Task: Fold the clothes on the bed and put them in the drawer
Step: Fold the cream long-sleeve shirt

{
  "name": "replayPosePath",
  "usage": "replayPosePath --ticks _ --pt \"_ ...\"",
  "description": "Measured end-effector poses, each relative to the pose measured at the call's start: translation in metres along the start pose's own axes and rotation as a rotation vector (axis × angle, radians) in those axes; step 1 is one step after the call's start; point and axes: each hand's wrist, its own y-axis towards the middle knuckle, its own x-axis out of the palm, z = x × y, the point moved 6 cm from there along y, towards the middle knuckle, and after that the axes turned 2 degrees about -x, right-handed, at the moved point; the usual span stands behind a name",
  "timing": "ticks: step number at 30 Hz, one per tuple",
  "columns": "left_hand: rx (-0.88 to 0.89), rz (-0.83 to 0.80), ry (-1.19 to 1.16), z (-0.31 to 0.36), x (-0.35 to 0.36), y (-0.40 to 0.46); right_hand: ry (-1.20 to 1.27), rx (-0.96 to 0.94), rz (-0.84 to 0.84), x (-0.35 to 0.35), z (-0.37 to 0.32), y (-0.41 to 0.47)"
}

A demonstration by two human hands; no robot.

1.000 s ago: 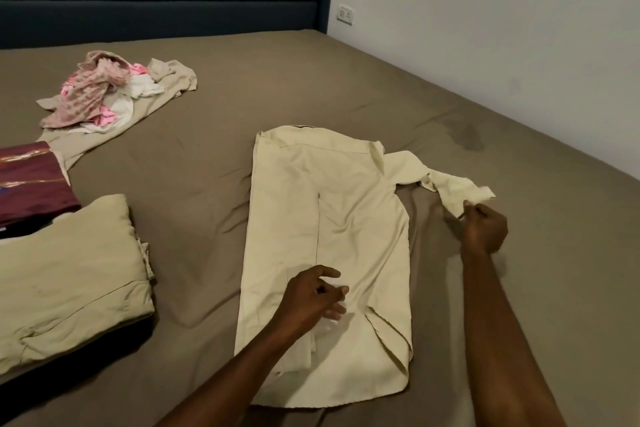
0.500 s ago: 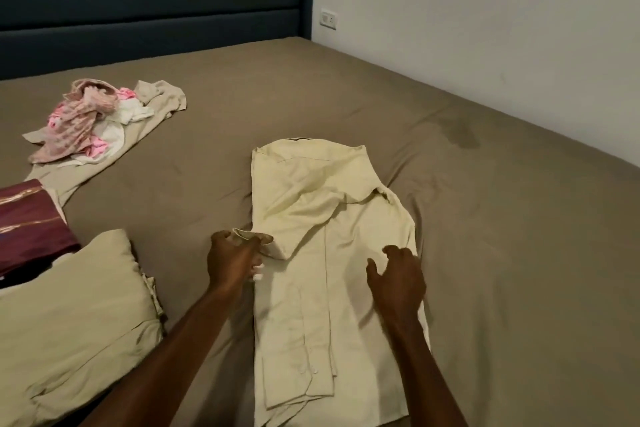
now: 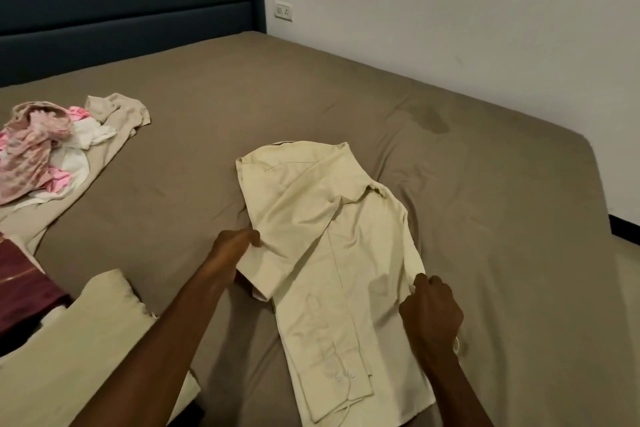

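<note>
Nearest the camera, at the lower left, a folded pale beige cloth bundle (image 3: 62, 354) is seen lying on the bed, well to the left of the cream button-up shirt (image 3: 332, 263), with the corner of a dark maroon fabric with gold stripes (image 3: 24, 298) just behind it. The cream shirt is spread lengthwise on the taupe bed sheet (image 3: 485, 218), its sides folded inward and a sleeve laid diagonally across its upper half; small white buttons can be made out near its lower end. At the shirt's right edge, about halfway along, the cloth is gripped by the right hand (image 3: 431, 312), whose fingers are curled together over the hem. At the shirt's left edge, slightly farther up, the folded sleeve is pinched by the left hand (image 3: 235, 246), with fingertips closed on the fabric.

Farther away and well to the left of the shirt, a loose heap of pink and white garments (image 3: 38, 146) is piled on a crumpled beige garment (image 3: 114, 111). Beyond the shirt, a darker stain (image 3: 433, 121) is visible on the sheet. Behind everything, a dark blue padded headboard (image 3: 128, 0) is set against a white wall (image 3: 450, 10), on which a white wall socket (image 3: 283, 11) is mounted.
</note>
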Motion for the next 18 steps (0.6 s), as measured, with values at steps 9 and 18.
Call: replayPosePath --ticks 9,18 --pt "0.087 -0.172 -0.342 0.014 -0.077 0.014 0.103 -0.249 0.143 -0.011 -0.017 -0.049" --pt "0.153 -0.191 -0.452 0.039 -0.101 0.016 0.403 0.025 0.097 0.004 -0.009 -0.053"
